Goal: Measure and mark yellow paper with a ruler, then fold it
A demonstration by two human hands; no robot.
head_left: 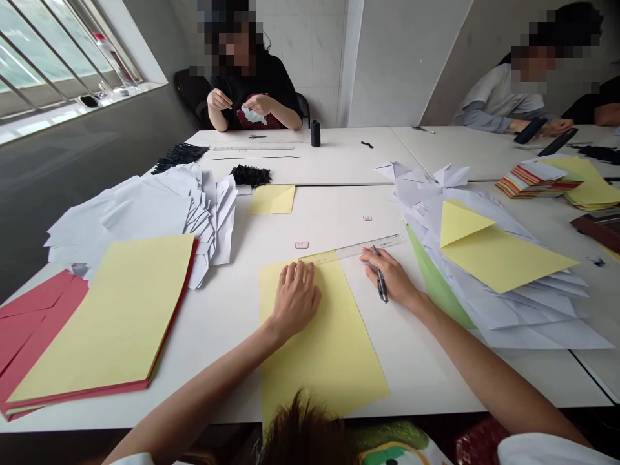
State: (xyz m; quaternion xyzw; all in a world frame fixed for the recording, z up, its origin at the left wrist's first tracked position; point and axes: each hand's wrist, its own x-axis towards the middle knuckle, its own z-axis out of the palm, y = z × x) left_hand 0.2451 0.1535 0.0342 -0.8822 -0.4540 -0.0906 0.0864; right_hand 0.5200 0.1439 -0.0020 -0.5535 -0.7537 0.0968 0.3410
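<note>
A yellow sheet of paper (329, 342) lies on the table in front of me. A clear ruler (349, 248) slants across its top edge and reaches past it to the right. My left hand (296, 297) rests palm down on the sheet, fingers laid flat, with the fingertips at the ruler's left end. In my right hand (393, 276) is a dark pen (380, 281), held between the fingers with its lower part pointing toward me. That hand's fingertips are by the ruler's right half; whether they press on it I cannot tell.
On the left lie a stack of yellow and red paper (111, 310) and a heap of white sheets (145, 206). White sheets (533, 316) with folded yellow paper (504, 258) spread at right. A black thread spool (316, 134) stands farther back. Two people sit across the table.
</note>
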